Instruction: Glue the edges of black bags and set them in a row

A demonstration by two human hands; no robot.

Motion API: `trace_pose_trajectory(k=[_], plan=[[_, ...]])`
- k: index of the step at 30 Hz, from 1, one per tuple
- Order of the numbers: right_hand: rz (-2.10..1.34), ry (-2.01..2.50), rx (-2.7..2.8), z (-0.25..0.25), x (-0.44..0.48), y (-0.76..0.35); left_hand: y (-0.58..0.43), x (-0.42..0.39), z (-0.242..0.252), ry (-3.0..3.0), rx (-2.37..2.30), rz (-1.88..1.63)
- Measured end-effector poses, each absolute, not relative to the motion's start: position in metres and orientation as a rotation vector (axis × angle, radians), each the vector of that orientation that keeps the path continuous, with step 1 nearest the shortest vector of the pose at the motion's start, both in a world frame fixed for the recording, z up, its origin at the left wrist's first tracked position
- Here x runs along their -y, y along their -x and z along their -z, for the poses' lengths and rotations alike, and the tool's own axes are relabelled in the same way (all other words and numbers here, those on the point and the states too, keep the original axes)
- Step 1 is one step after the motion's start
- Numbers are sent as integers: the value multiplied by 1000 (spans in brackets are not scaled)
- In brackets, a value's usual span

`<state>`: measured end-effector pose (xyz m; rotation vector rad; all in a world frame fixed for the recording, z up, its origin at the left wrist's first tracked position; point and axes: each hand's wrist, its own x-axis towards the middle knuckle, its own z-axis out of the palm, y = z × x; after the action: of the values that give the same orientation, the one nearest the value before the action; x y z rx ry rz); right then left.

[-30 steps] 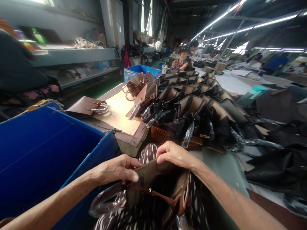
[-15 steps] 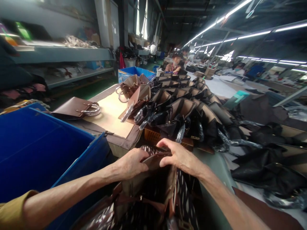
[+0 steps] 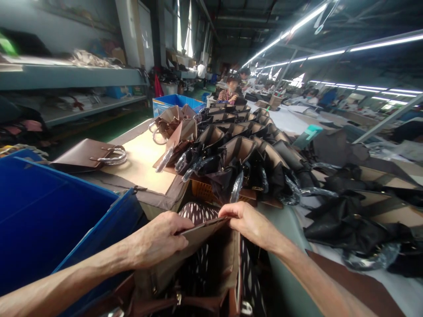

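Observation:
An open brown handbag [image 3: 228,275] with a beige lining lies in my lap, its mouth facing up. The far edge of the bag is pinched by my left hand [image 3: 161,240] on one side and by my right hand [image 3: 246,222] on the other. Patterned dark cloth with white marks [image 3: 198,212] shows just beyond that edge and at the bag's right side. A small metal fitting sits at the near edge. The bag's lower part is dark and hard to make out.
To the left stands a large blue bin [image 3: 49,220]. Ahead, a table [image 3: 140,158] bears a brown handbag [image 3: 86,154] and rows of black and brown bags [image 3: 244,149]. More black bags [image 3: 350,224] lie at right. A seated person [image 3: 229,93] is farther back.
My left hand has moved left and a little down along the bag's edge. My right thumb has closed onto the edge. The edge is stretched wider, and the view has turned slightly right.

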<state>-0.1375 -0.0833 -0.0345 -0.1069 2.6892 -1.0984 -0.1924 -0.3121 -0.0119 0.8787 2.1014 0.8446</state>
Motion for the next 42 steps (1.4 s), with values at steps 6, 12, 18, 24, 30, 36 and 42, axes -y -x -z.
trace_pose_trajectory(k=[6, 12, 18, 24, 30, 36, 42], plan=[[879, 223, -2764, 25, 93, 132, 188, 317, 15, -935, -2223, -729], [575, 165, -2893, 25, 110, 132, 191, 316, 24, -946, -2328, -654], [407, 113, -2968, 31, 119, 139, 192, 316, 25, -953, -2336, -696], [384, 129, -2988, 37, 116, 141, 191, 319, 24, -946, -2336, -664], [375, 181, -2990, 37, 118, 142, 193, 314, 26, -1061, -2462, -496], [343, 234, -3011, 35, 122, 143, 198, 291, 28, -1189, -2582, -244], [321, 276, -2990, 30, 123, 144, 204, 285, 30, -1172, -2494, -425]])
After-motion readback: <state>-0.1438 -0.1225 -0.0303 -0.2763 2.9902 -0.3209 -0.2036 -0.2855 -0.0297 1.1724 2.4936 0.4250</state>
